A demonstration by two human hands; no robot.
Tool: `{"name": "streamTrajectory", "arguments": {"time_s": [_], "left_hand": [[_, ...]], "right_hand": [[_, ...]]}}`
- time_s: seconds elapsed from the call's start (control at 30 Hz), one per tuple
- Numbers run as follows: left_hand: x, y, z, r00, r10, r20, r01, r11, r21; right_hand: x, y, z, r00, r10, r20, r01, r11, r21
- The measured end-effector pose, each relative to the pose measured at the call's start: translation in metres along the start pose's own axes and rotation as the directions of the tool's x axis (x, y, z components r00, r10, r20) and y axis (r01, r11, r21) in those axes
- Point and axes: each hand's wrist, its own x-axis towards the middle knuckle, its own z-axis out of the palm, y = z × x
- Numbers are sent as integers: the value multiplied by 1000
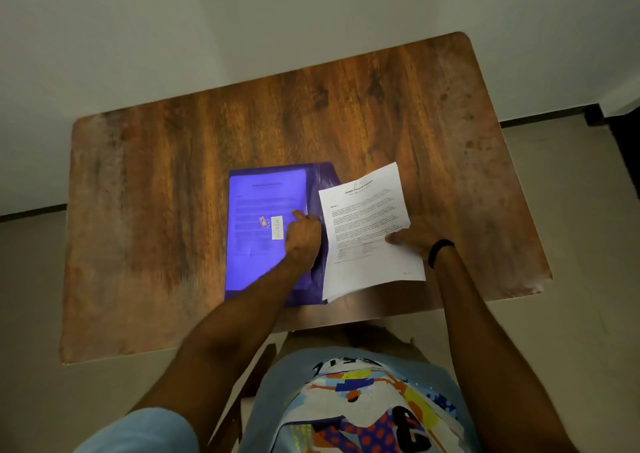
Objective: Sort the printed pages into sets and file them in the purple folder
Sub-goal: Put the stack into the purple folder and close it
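- Nearest me, I saw the colourful printed shirt [363, 404] at the bottom edge.
- The left hand [304, 236] rested on the purple folder [259, 272] with its fingers curled at the flap. I couldn't tell if it gripped.
- The right hand [417, 238] pinched the printed pages [367, 217], thumb on top, overlapping the purple folder's right side.
- The purple folder lay flat on the wooden table [166, 175], towards the near edge, with a page showing inside.

Flat purple folder [256, 269], white printed pages [367, 217] over its right edge
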Motion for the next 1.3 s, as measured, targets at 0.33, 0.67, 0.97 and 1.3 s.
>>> {"name": "streamTrajectory", "arguments": {"time_s": [0.33, 0.67, 0.97, 1.3], "left_hand": [[-10, -18, -22, 997, -38, -67, 35, 998, -43], [-27, -23, -37, 993, -112, -48, 109, 993, -49], [-33, -30, -48, 985, -153, -82, 134, 972, -193], [-38, -13, -71, 993, -118, -21, 104, 935, -339]], "right_hand": [[11, -6, 5, 980, 20, 198, -53, 985, 163], [41, -14, 63, 973, -136, -185, 129, 990, -52], [44, -17, 96, 980, -178, -90, 174, 983, -53], [55, -9, 164, 958, -117, -261, 94, 991, -100]]}}
